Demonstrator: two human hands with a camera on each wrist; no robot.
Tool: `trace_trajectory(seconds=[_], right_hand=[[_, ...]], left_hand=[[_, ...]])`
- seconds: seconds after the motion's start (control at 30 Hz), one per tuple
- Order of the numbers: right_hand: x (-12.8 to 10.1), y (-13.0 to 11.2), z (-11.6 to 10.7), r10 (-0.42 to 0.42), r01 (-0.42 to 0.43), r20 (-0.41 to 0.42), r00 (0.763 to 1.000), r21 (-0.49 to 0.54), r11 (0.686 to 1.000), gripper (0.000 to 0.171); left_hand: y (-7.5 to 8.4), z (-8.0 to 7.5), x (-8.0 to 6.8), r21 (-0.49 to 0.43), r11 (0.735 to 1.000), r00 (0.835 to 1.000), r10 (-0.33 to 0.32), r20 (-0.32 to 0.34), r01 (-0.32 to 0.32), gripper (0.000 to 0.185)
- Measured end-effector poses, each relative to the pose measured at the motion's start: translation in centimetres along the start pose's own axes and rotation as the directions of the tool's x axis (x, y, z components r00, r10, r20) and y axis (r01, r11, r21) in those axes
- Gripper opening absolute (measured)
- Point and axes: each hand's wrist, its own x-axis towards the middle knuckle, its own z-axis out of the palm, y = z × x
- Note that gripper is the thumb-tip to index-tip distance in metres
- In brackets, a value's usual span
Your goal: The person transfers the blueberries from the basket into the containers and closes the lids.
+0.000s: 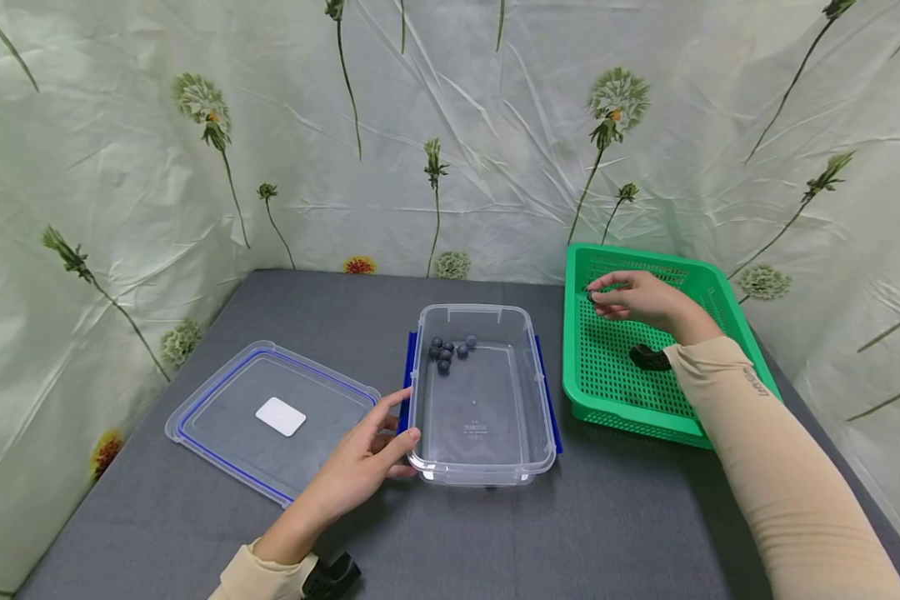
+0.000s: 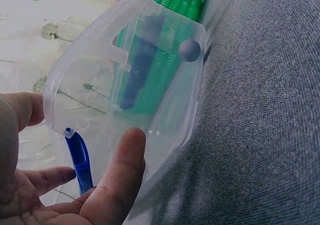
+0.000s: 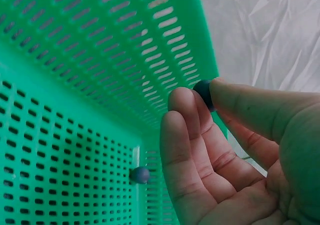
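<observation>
Between thumb and fingertip my right hand pinches a dark blueberry, over the far left part of the green basket. Another blueberry lies down in the basket, by its corner, in the right wrist view. My left hand rests against the left side of a clear plastic container, thumb near the rim, fingers by the blue latch. Several blueberries sit at the container's far left. One blueberry shows at its lower edge in the left wrist view.
Left of the container lies a clear lid with a blue seal and a white label. Grey cloth covers the table. Behind it hangs a pale curtain printed with flowers, close behind the basket.
</observation>
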Motion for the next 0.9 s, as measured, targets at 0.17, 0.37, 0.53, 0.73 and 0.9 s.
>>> trace_trajectory(seconds=[0.17, 0.37, 0.53, 0.73, 0.9], right_hand=[[-0.4, -0.5, 0.5, -0.022, 0.021, 0.026, 0.999, 0.027, 0.999, 0.045], [-1.0, -1.6, 1.4, -0.052, 0.050, 0.033, 0.998, 0.065, 0.997, 0.046], [-1.5, -2.5, 2.5, -0.088, 0.085, 0.035, 0.996, 0.065, 0.994, 0.045], [-1.4, -3.1, 3.9, -0.118, 0.117, 0.048, 0.992, 0.029, 0.993, 0.041], [-1.5, -3.6, 5.3, -0.133, 0.132, 0.063, 0.989, 0.012, 0.991, 0.040]], left_hand=[[0.0, -0.1, 0.0, 0.000, 1.000, 1.000, -0.010, -0.008, 0.010, 0.063], [0.2, -0.3, 0.0, 0.005, 1.000, 1.000, -0.009, -0.009, 0.009, 0.062], [0.2, -0.3, 0.0, 0.010, 1.000, 1.000, -0.003, -0.007, 0.003, 0.061], [0.2, -0.2, 0.0, 0.013, 1.000, 1.000, -0.001, -0.003, 0.002, 0.062], [0.1, -0.2, 0.0, 0.015, 1.000, 1.000, -0.002, -0.003, 0.002, 0.062]])
